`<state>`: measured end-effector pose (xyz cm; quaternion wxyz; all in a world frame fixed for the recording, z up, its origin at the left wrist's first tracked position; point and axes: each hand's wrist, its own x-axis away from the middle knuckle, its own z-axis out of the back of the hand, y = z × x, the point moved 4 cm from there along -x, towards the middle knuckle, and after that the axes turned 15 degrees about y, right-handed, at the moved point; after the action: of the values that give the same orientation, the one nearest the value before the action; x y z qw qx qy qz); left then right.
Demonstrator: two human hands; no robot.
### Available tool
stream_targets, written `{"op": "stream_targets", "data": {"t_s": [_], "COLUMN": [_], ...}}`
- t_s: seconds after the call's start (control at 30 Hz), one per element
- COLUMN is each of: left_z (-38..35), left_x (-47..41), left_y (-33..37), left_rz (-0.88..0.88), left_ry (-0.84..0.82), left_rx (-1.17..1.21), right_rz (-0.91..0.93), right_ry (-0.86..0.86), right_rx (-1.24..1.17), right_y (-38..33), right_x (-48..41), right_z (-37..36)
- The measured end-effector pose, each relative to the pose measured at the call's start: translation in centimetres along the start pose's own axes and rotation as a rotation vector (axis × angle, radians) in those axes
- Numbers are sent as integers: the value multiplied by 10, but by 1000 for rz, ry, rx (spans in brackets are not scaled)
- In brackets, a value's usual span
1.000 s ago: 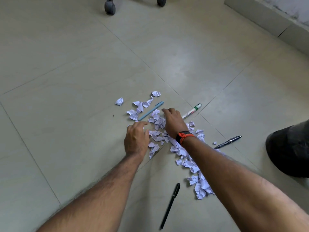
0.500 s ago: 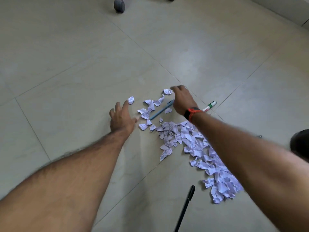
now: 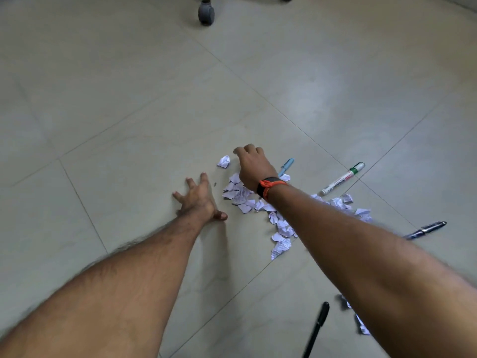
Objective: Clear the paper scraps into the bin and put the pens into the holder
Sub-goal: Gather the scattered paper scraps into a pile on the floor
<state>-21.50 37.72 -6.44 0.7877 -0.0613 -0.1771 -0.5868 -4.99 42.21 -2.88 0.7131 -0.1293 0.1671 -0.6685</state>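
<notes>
White paper scraps (image 3: 241, 195) lie in a loose pile on the tiled floor, partly hidden under my right forearm. One scrap (image 3: 223, 161) lies apart at the pile's far left. My right hand (image 3: 254, 166) hovers palm down over the pile's far end, fingers curled, nothing visibly held. My left hand (image 3: 197, 200) rests flat on the floor left of the pile, fingers spread. A light blue pen (image 3: 286, 167) pokes out behind my right wrist. A white marker with a green cap (image 3: 342, 179), a dark blue pen (image 3: 426, 230) and a black pen (image 3: 316, 329) lie around the pile.
A grey chair caster (image 3: 206, 12) stands at the top of the view, and a second one shows at the top edge. Bare tiled floor (image 3: 116, 112) stretches to the left and beyond the pile. No bin or pen holder is in view.
My right hand has reached further left across the pile's far end, toward the lone scrap. My left hand has stayed flat on the floor beside the pile. The view has shifted.
</notes>
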Motion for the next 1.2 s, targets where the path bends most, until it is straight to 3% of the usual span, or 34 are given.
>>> {"op": "stream_targets", "data": {"t_s": [0.2,0.33,0.4,0.47,0.57,0.73,0.9,1.0,1.07,1.13,1.2], "left_z": [6,38,39,28,5,-18,-2,-1,-4,-11,-21], "left_x": [-3,-11,-16,-19,-17,26,102,120,119,119,122], "left_y": [7,17,30,47,60,61,78,72,59,47,46], "left_rz": [3,-66,-214,-390,-438,-484,-432,-362,-208,-29,23], "left_ry": [-14,326,407,325,204,265,259,356,382,299,227], "left_rx": [-101,-98,-5,87,49,14,121,136,92,75,95], "right_rz": [127,193,133,-43,-294,-207,-231,-297,-263,-201,-165], "right_ry": [-174,-148,-98,84,268,24,30,88,90,62,17], "right_rx": [142,101,-22,-123,-80,11,84,75,45,37,70], "right_y": [-32,-33,-13,20,71,88,82,85,82,75,72], "right_x": [54,114,124,115,95,87,119,129,128,128,136], "right_z": [-6,0,9,27,53,46,46,49,48,44,38]}}
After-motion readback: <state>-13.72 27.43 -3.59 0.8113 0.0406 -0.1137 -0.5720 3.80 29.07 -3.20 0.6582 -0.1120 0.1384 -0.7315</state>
